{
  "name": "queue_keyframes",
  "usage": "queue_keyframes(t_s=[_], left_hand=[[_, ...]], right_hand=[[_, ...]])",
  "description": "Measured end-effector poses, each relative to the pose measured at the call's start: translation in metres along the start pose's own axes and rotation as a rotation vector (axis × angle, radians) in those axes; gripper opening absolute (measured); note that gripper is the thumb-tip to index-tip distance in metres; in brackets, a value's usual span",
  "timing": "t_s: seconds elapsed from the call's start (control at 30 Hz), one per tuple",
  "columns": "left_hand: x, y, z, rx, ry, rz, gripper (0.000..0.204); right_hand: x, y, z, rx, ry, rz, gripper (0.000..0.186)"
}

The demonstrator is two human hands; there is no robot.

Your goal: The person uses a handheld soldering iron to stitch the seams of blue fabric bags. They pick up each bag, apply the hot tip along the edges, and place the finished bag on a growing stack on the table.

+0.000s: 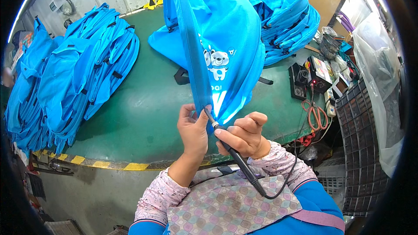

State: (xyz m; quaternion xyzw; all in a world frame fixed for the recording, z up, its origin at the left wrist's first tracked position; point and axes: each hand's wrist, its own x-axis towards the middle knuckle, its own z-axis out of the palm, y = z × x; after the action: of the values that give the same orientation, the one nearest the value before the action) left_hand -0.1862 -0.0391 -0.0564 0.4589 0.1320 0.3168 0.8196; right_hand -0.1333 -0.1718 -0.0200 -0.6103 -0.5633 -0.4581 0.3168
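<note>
Holding a soldering iron (239, 160) at a blue cloth hood (237, 30)
Left hand (193, 124) pinches the curved, white-lettered, bear-printed hood over the green table (130, 109); right hand (246, 135) grasps the slim black iron.

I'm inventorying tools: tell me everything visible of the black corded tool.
The corded tool has a slim, plastic-looking black handle, silvery collar, thin metal-looking tip and ribbed tail with black cord. The right hand holds it aslant, tip up and leftward at the blue fabric, beside the left hand; tip contact is unclear.
</note>
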Motion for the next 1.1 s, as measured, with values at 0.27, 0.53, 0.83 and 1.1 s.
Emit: queue_keyframes(t_s=[0.27, 0.53, 0.83, 1.1], left_hand=[[-0.007, -0.002, 0.002, 0.061, -0.035, 0.077, 0.022], [-0.006, 0.016, 0.008, -0.039, -0.047, 0.086, 0.022], [-0.015, 0.037, 0.018, 0.836, -0.197, 0.394, 0.081], [0.057, 0.033, 0.024, 1.133, -0.401, 0.839, 0.058]], right_hand=[[0.035, 0.004, -0.008, 0.033, -0.116, 0.152, 0.031], [0.013, 0.042, -0.020, -0.011, 0.255, 0.403, 0.026], [0.004, 0.099, 0.033, 0.247, 0.478, 0.937, 0.052], [0.054, 0.107, 0.035, 0.486, 0.574, 0.297, 0.061]])
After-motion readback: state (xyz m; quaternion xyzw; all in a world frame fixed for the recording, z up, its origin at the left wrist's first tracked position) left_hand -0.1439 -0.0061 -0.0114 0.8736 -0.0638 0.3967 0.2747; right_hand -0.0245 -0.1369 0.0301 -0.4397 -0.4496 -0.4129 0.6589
